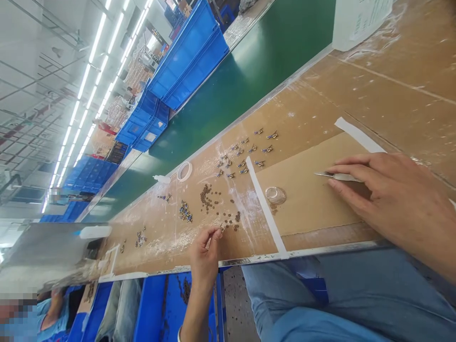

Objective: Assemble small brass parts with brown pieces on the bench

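Observation:
My left hand (206,251) is closed in a pinch over the table's near edge, with something too small to make out at its fingertips. Small dark round pieces (205,195) lie scattered just beyond it, beside a heap of blue and gold pieces (185,212). In my right hand (388,190) is a slim metal tool (342,177), its pointed tip facing left above a cardboard sheet (306,190). A small clear dish (275,195) rests on the cardboard's left part. Several blue and gold figures (252,148) stand apart beyond the white tape strip (265,209).
A tape roll (184,171) and small white bottle (162,179) lie near the green belt (249,76). Blue crates (192,57) line its far side. A larger bottle (95,232) lies at left. A white container (356,23) stands at upper right. Another person (50,313) sits at lower left.

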Demonstrator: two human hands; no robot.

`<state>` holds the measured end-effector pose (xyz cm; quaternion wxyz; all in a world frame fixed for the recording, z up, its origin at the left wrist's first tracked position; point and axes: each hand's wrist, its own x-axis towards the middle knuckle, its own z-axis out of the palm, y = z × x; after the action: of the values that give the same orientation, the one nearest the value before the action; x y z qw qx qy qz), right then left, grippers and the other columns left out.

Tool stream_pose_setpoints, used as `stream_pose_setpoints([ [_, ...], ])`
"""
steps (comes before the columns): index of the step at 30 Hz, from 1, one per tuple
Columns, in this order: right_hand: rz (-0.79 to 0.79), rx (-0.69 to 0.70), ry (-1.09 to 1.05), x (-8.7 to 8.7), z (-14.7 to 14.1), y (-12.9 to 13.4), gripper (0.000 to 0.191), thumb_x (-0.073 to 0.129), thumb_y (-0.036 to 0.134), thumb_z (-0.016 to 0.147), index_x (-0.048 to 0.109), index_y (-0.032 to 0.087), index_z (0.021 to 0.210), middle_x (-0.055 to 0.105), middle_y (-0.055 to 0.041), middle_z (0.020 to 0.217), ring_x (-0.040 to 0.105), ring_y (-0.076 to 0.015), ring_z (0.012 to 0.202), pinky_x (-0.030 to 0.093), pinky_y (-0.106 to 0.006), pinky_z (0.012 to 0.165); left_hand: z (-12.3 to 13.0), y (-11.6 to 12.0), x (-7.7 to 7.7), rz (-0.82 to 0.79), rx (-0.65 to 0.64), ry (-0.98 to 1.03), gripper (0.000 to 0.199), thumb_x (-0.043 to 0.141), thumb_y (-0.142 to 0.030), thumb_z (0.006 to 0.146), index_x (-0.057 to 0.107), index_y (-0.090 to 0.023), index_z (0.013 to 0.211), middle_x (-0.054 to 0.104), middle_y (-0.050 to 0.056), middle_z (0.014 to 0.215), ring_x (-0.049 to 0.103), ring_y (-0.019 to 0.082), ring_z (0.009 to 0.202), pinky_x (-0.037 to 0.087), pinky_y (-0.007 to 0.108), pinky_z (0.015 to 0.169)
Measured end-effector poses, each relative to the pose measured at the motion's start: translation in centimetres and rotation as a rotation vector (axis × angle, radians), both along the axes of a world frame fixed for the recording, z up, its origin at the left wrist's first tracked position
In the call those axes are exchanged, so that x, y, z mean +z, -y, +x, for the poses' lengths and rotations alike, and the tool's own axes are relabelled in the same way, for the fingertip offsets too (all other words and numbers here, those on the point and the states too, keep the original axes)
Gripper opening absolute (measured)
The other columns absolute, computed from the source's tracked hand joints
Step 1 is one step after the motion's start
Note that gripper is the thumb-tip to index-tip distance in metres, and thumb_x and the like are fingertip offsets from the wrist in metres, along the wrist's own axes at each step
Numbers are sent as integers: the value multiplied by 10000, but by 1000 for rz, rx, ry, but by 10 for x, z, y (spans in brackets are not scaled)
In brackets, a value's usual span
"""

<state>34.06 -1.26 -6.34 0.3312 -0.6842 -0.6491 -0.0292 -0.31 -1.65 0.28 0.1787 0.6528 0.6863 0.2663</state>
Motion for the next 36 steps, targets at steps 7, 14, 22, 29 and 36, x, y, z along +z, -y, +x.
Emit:
stream_pose_setpoints([
  [7,-39,17,2,-2,4,-1,436,344,504,956,687,242,1021,683,-63,1074,594,-253,997,445,-431,880,2,-10,1,20,-12,-26,162,646,-351,821,736,-218,799,748,40,747,700,215,746,530,340,763],
  [14,-59,52,-57,-9,9,-2,461,352,550,940,676,236,1033,672,-82,1072,589,-267,1075,462,-491,937,11,-13,1,8,36,-1,182,687,-385,776,756,-217,775,754,43,713,704,218,709,542,344,734],
  [22,-59,3,-56,-2,1,-1,438,342,498,943,687,239,1013,678,-81,1077,603,-264,1054,473,-469,897,12,-14,-3,-15,108,-26,175,698,-374,773,761,-211,766,757,29,690,712,202,660,539,304,674],
  [29,-50,10,-33,3,2,0,362,381,415,940,687,237,1017,683,-72,1065,593,-247,998,451,-433,883,14,-18,-4,-56,159,-3,203,707,-397,746,751,-199,743,747,23,648,703,193,622,536,295,664],
  [36,-41,1,-10,5,1,0,349,389,383,955,690,223,1030,682,-61,1072,590,-264,1013,453,-434,858,15,-19,-4,-82,157,-26,216,705,-408,744,751,-197,756,753,26,668,709,200,649,534,298,674],
])
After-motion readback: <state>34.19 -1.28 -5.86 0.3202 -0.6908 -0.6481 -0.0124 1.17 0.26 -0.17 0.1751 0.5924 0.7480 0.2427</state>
